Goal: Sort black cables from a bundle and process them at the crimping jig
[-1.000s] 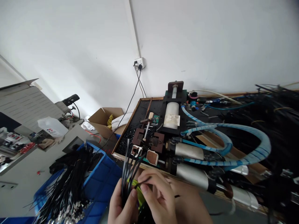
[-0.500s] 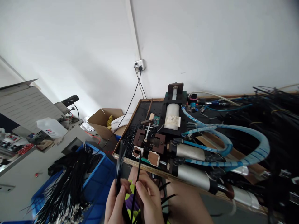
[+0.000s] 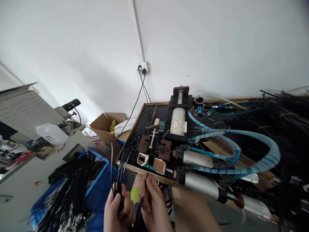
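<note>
My left hand is closed around a bundle of black strips, whose upper ends fan out over the bench's front left corner. Right of it, my right hand pinches a single thin black strip. That strip's upper end reaches up between two white-edged brown pads at the front of a brown metal clamp. Whether the tip touches the clamp is too small to tell. Small black bits lie around the clamp.
Silver cylinders and blue hoses fill the bench's right side, with a white cylinder behind the clamp. More black strips lie far right. At left are a blue bin of black strips and a cardboard box.
My right hand has moved slightly up and right with its strip, towards the gap between the pads. My left hand has shifted slightly left, and its bundle has spread apart.
</note>
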`<state>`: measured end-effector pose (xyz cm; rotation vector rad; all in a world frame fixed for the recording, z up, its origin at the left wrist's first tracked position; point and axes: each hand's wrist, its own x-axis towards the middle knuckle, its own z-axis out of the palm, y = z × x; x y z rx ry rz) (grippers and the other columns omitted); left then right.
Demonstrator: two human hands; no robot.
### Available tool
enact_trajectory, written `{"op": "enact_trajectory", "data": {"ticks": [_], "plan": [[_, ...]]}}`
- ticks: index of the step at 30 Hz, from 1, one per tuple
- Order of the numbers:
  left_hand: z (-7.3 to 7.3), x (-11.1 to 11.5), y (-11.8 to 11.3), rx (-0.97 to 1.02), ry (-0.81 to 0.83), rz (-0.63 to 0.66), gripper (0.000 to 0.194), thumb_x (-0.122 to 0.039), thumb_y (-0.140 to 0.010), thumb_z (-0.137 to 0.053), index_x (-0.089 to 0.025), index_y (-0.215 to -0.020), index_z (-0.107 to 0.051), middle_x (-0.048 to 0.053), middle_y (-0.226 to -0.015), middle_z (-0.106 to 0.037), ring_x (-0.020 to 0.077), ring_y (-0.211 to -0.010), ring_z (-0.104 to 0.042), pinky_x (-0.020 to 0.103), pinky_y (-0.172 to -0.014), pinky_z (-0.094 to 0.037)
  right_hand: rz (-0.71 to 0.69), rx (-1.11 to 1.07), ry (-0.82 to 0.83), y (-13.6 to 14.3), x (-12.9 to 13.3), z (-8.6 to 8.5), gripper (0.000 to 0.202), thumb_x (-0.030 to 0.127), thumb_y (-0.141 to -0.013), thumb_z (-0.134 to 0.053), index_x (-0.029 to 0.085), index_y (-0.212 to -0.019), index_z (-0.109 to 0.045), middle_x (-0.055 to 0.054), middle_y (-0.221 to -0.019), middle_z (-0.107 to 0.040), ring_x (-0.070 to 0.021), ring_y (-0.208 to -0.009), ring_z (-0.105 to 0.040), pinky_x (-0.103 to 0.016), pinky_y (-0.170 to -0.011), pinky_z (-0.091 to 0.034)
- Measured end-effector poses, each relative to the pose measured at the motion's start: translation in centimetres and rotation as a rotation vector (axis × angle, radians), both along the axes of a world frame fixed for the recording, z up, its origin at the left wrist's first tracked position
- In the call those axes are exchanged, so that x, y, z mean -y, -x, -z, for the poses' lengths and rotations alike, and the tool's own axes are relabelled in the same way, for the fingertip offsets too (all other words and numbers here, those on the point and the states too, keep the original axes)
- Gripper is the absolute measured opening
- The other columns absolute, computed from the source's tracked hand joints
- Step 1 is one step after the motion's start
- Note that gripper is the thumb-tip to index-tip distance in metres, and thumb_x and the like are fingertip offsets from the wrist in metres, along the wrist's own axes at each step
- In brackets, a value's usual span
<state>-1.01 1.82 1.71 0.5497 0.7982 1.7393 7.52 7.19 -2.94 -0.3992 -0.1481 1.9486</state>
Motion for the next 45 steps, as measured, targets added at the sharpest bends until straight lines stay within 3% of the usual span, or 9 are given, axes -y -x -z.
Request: {"op": "enact_trajectory", "data": {"ticks": [4,8,15,20,23,32,37,41,45], "plan": [[-0.1,-0.3,0.1,0.016,0.004,0.027,0.027,-0.047,-0.096,-0.084,-0.023,-0.086,-0.079,-0.013,-0.057,-0.017,0.0034,-0.044,-0.006,0.016,-0.042,-0.019,-0.031,0.014,0.083,0.1,-0.7,-0.2,0.050,0.054,-0.063,-0.109,0.024,-0.094,-0.082,0.002,-0.073,-0.073,-0.0046,-0.044,-0.033,-0.018,-0.045,-0.032],[-0.3,-0.4,0.0,0.011,0.037,0.018,0.028,-0.048,-0.094,-0.087,-0.023,-0.084,-0.079,-0.014,-0.057,-0.016,0.0036,-0.046,-0.006,0.015,-0.044,-0.019,-0.052,-0.011,0.041,0.1,-1.1,-0.5,0.044,0.052,-0.067,-0.108,0.023,-0.089,-0.082,0.005,-0.063,-0.063,-0.0037,-0.044,-0.027,-0.018,-0.046,-0.031],[0.1,-0.4,0.2,-0.004,0.098,-0.012,0.031,-0.050,-0.092,-0.089,-0.022,-0.084,-0.076,-0.014,-0.058,-0.015,0.0046,-0.047,-0.006,0.016,-0.044,-0.020,-0.074,-0.028,0.135,0.1,-1.0,-0.5,0.049,0.047,-0.060,-0.112,0.021,-0.089,-0.082,0.005,-0.067,-0.067,-0.0025,-0.043,-0.029,-0.017,-0.044,-0.034],[1.1,-0.6,1.8,-0.051,0.021,0.128,0.028,-0.050,-0.102,-0.077,-0.025,-0.090,-0.079,-0.012,-0.054,-0.022,0.0063,-0.043,-0.012,0.019,-0.042,-0.021,-0.082,-0.073,0.140,0.1,-1.1,-0.6,0.042,0.043,-0.063,-0.111,0.020,-0.078,-0.079,0.011,-0.053,-0.050,-0.0008,-0.040,-0.021,-0.014,-0.042,-0.028],[1.4,-0.7,2.3,-0.057,-0.021,0.156,0.027,-0.048,-0.105,-0.073,-0.025,-0.092,-0.080,-0.011,-0.054,-0.024,0.0071,-0.042,-0.013,0.020,-0.042,-0.022,-0.079,-0.087,0.097,-0.1,-1.3,-0.7,0.039,0.042,-0.067,-0.110,0.020,-0.076,-0.079,0.011,-0.050,-0.049,-0.0011,-0.040,-0.020,-0.015,-0.043,-0.029],[0.4,-0.8,0.4,0.033,0.070,-0.020,0.022,-0.045,-0.095,-0.087,-0.024,-0.094,-0.080,-0.013,-0.056,-0.019,0.0046,-0.046,-0.003,0.018,-0.043,-0.008,-0.088,-0.021,0.032,-0.4,-1.7,-1.1,0.044,0.048,-0.063,-0.111,0.021,-0.084,-0.083,0.010,-0.053,-0.053,-0.0006,-0.041,-0.015,-0.018,-0.045,-0.027],[0.4,-1.0,0.2,0.001,0.039,-0.036,0.022,-0.047,-0.095,-0.087,-0.027,-0.097,-0.079,-0.014,-0.053,-0.027,0.0039,-0.045,0.000,0.015,-0.041,-0.010,-0.041,0.140,0.007,-0.3,-1.4,-0.9,0.053,0.061,-0.062,-0.107,0.024,-0.090,-0.081,0.005,-0.062,-0.063,-0.0051,-0.043,-0.032,-0.020,-0.046,-0.030],[0.3,-0.8,0.1,-0.038,0.085,-0.087,0.025,-0.048,-0.092,-0.090,-0.027,-0.095,-0.076,-0.012,-0.051,-0.044,0.0033,-0.044,0.000,0.015,-0.041,-0.010,0.003,0.379,-0.129,-0.3,-1.5,-0.7,0.057,0.073,-0.073,-0.096,0.022,-0.083,-0.074,0.005,-0.058,-0.059,-0.0085,-0.047,-0.036,-0.021,-0.046,-0.026],[-0.2,-0.5,-0.3,-0.063,0.148,-0.135,0.030,-0.048,-0.088,-0.094,-0.026,-0.094,-0.073,-0.012,-0.053,-0.049,0.0022,-0.042,-0.007,0.015,-0.041,-0.012,0.104,0.530,-0.301,-0.2,-1.7,-1.0,0.059,0.078,-0.083,-0.085,0.021,-0.079,-0.071,0.003,-0.059,-0.060,-0.0125,-0.054,-0.045,-0.025,-0.057,-0.039]]}}
